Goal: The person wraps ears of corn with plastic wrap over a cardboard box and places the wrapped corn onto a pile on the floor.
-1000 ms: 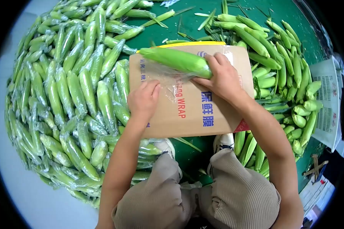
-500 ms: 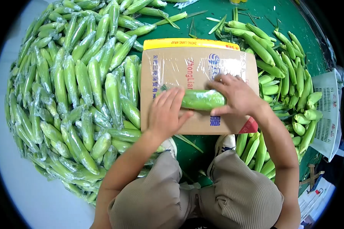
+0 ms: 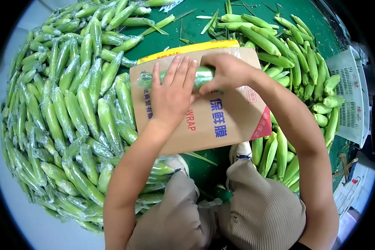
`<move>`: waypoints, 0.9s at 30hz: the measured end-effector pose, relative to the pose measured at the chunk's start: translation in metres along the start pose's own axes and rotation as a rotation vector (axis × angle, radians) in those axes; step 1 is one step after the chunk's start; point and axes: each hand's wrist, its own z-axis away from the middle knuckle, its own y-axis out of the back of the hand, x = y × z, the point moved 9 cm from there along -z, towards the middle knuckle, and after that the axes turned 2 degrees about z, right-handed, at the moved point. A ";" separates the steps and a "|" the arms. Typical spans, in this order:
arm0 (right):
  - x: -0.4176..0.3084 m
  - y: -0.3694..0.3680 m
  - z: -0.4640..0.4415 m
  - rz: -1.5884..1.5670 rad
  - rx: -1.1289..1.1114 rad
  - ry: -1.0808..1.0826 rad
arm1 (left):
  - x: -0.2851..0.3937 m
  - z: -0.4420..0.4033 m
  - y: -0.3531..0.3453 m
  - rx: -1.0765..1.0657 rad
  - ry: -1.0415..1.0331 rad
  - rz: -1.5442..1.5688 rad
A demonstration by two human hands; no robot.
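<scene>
A green ear of corn [image 3: 204, 76] in its husk, with clear film around it, lies across a brown cardboard cling-film box [image 3: 166, 139] near the box's far, yellow edge. My left hand [image 3: 173, 93] rests flat over the left part of the ear, fingers stretched out and pointing away from me. Around the ear's right end, my right hand [image 3: 229, 73] is closed, thumb on the near side. The box is turned slightly, its left side nearer to me. Part of the ear is hidden under both hands.
A large heap of film-wrapped corn [image 3: 66, 108] fills the left side. Unwrapped ears [image 3: 308, 71] are piled on the right, beside a pale green plastic basket [image 3: 352, 96]. Loose husk leaves lie on the green floor [image 3: 187, 25]. My shoes [image 3: 240, 152] are just below the box.
Both hands and the ear have moved toward the box's far edge. The box has tilted, and the clear film that covered its top no longer shows over most of it.
</scene>
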 end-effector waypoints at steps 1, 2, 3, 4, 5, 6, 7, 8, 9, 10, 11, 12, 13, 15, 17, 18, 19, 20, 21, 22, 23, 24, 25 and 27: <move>-0.007 -0.012 0.006 -0.132 -0.115 -0.006 | 0.006 0.007 0.000 -0.037 -0.010 -0.022; -0.008 -0.024 0.013 -0.121 -0.300 -0.092 | 0.005 0.015 -0.009 -0.129 -0.006 0.012; -0.009 -0.028 0.011 -0.084 -0.383 -0.073 | 0.002 0.020 -0.016 -0.217 -0.009 0.041; -0.003 -0.022 -0.001 -0.056 -0.438 -0.126 | -0.003 0.024 -0.021 -0.393 0.061 0.132; 0.003 -0.021 -0.010 -0.040 -0.496 -0.180 | -0.006 0.024 -0.024 -0.489 0.121 0.205; -0.013 -0.009 -0.023 0.010 -0.208 0.088 | -0.005 0.023 -0.023 -0.595 0.183 0.281; -0.035 0.000 -0.021 0.056 0.088 0.348 | -0.002 0.026 -0.024 -0.707 0.244 0.354; -0.034 -0.028 -0.027 0.374 0.069 0.301 | 0.004 0.023 -0.021 -0.752 0.211 0.375; -0.027 -0.044 -0.026 0.439 0.050 0.298 | 0.008 0.024 -0.023 -0.767 0.186 0.382; -0.024 -0.059 -0.027 0.508 0.027 0.302 | 0.013 0.028 -0.027 -0.778 0.171 0.388; -0.020 -0.075 -0.029 0.572 -0.006 0.312 | 0.018 0.033 -0.029 -0.792 0.167 0.397; -0.022 -0.076 -0.026 0.572 -0.017 0.327 | 0.023 0.039 -0.031 -0.950 0.225 0.414; -0.024 -0.076 -0.028 0.577 -0.038 0.321 | 0.030 0.053 -0.033 -1.051 0.245 0.538; -0.023 -0.075 -0.030 0.586 -0.064 0.290 | 0.054 0.093 -0.036 -1.252 0.256 0.787; -0.021 -0.077 -0.030 0.546 -0.028 0.295 | 0.098 0.140 -0.031 -1.298 0.180 0.958; -0.021 -0.081 -0.028 0.545 0.008 0.301 | 0.120 0.161 -0.027 -1.447 0.119 0.920; -0.023 -0.083 -0.024 0.543 0.047 0.304 | 0.136 0.182 -0.023 -1.597 0.052 0.875; -0.028 -0.094 -0.014 0.520 0.031 0.321 | 0.148 0.204 -0.021 -1.680 0.004 0.962; -0.040 -0.108 0.003 0.490 0.043 0.428 | 0.159 0.226 -0.018 -1.757 -0.037 1.055; -0.057 -0.122 0.026 0.420 -0.020 0.504 | 0.154 0.232 -0.016 -1.710 0.055 1.112; -0.085 -0.129 0.060 0.421 -0.064 0.627 | 0.152 0.237 -0.011 -1.695 0.114 1.215; -0.091 -0.167 0.085 0.273 -0.088 0.734 | 0.145 0.238 -0.011 -1.676 0.165 1.304; -0.107 -0.179 0.119 0.203 -0.126 0.846 | 0.137 0.243 -0.011 -1.659 0.208 1.392; -0.115 -0.196 0.165 -0.120 -0.476 0.627 | 0.134 0.277 -0.024 -1.608 0.049 1.496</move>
